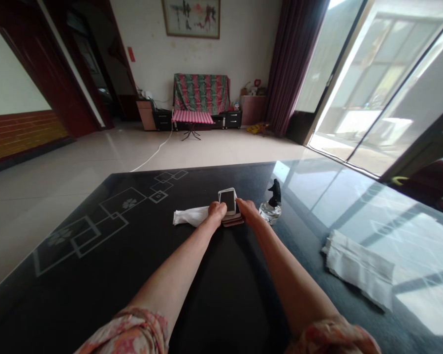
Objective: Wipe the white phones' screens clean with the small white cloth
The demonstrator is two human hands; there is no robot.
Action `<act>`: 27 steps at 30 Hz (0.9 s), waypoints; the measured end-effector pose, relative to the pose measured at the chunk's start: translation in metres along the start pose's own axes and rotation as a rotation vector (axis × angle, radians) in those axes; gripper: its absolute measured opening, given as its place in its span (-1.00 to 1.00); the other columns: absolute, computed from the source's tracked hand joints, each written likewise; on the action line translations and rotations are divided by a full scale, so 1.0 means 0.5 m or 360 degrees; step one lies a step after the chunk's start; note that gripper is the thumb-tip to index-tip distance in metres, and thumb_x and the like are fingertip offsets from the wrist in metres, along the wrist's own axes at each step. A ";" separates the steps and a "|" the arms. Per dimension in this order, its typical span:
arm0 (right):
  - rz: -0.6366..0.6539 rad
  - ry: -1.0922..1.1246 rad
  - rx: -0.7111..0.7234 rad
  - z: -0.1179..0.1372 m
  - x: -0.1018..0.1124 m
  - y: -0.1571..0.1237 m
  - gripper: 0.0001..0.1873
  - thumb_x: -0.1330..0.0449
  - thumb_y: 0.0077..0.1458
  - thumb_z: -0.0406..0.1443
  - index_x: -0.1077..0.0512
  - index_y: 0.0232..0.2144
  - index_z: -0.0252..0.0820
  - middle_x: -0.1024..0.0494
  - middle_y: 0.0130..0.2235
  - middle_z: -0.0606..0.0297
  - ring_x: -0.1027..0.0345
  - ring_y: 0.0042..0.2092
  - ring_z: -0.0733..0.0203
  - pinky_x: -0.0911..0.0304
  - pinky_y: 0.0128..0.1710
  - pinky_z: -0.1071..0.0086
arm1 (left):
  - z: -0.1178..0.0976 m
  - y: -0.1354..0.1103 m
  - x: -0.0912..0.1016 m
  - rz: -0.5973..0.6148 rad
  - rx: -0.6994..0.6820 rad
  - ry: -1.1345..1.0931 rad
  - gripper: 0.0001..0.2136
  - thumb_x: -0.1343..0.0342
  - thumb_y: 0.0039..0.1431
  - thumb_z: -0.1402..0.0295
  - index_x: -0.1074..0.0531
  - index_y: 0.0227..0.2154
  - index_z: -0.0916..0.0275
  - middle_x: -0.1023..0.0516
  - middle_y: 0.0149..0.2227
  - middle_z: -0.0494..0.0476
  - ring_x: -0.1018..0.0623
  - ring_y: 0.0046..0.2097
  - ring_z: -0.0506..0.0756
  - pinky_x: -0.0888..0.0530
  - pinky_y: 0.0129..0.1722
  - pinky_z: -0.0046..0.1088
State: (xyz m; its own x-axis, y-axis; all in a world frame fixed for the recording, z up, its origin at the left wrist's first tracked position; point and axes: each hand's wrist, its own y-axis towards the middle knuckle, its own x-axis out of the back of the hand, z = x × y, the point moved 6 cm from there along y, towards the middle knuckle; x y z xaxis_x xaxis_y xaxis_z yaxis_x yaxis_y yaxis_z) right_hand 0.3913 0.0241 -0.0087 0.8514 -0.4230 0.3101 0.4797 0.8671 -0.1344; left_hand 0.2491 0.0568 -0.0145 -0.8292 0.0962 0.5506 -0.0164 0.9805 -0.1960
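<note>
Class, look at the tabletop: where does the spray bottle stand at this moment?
In the head view, the spray bottle stands right of centre on the dark table, just right of the person's right hand, with the phone on that hand's other side.

A purple curtain [297, 59] hangs beside bright glass doors [376, 93].

The white-rimmed phone [228, 201] has a dark screen; the left cloth [192, 216] is white. Grey squares and flowers pattern the black table [216, 295] at left. The spray head [275, 192] is black, the far curtain [294, 61] purple, the near sleeves [129, 332] floral.
</note>
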 end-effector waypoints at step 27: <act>0.0203 0.0569 0.0006 -0.054 -0.061 -0.382 -0.70 -0.15 -0.16 -0.10 -0.40 -0.48 -0.24 -0.38 -0.62 0.37 -0.23 -0.55 0.28 -0.13 -0.56 0.45 | 0.159 -0.326 0.153 0.0110 -0.0164 -0.0318 -0.76 0.04 0.13 0.36 -0.34 -0.62 0.24 -0.36 -0.60 -0.01 -0.35 -0.45 0.01 -0.20 -0.46 -0.50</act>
State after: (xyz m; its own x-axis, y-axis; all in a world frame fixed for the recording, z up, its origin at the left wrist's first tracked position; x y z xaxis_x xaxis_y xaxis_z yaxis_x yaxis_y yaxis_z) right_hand 0.2794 -0.1358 -0.0178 0.9247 -0.3764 -0.0569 0.3651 0.9193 -0.1470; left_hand 0.1436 -0.1092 -0.0051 -0.9207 0.1378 0.3651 0.0929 0.9861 -0.1380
